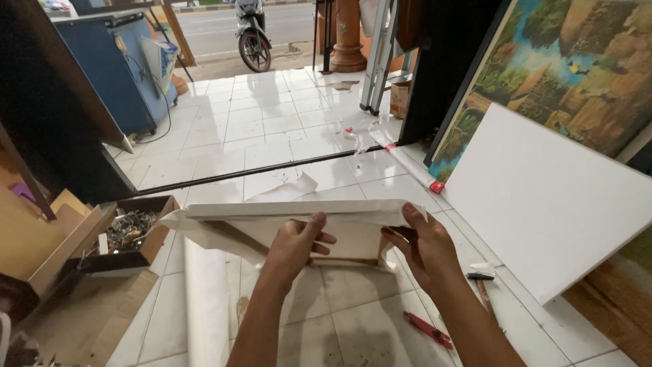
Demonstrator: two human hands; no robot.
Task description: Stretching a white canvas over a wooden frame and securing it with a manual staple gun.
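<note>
1. Between both hands, held up over the tiled floor [272, 136], sits a small wooden stretcher frame [339, 260] wrapped in loose white canvas [272, 216].
2. Left hand [293, 246] is clamped on the canvas at the frame's middle, thumb on top, fingers curled under the cloth.
3. Right hand [422, 246] grips the frame's right end, thumb pressing the folded canvas edge, fingers wrapped behind.
4. Just right of the right hand, a hammer [483, 289] lies on the floor; below that hand, a red-handled tool [428, 329].
5. Left of the left hand, a cardboard box [129, 239] holds metal bits.
6. Far right of the right hand, a large blank white canvas [543, 197] leans against a landscape painting [564, 61].
7. Beyond both hands, a scooter [252, 30] stands by the street.
</note>
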